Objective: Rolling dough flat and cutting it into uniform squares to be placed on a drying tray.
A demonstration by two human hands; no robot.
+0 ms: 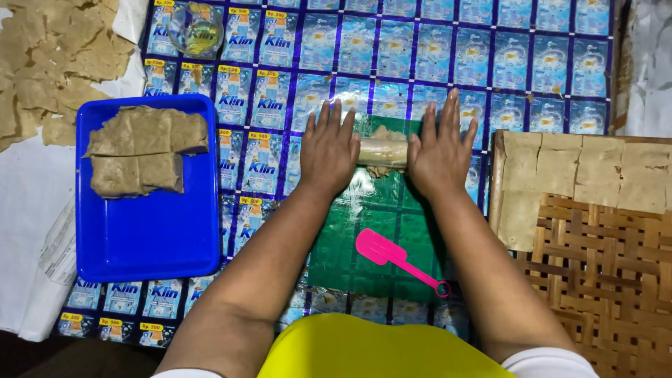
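Spread across the floor is a mat stitched from shiny blue and white sachet wrappers, and on it lies a dark green plastic sheet where I am working. My left hand and right hand lie flat and open, fingers spread, palms pressing on the two ends of a pale wooden rolling pin; neither hand closes around it. Under the pin sits a lump of tan dough, showing just above and below the roller, near the top of the green sheet.

I judge the dough soft and pliable, likely a little sticky, easy to tear once thin, so it is best lifted from an edge with something flat. The pin is stiff and rolls freely; the palms at its ends suit it.

A pink plastic scraper lies on the sheet near me. To my left a blue plastic tray holds cut dough blocks. To my right, thin flat dough squares rest on a woven bamboo tray.
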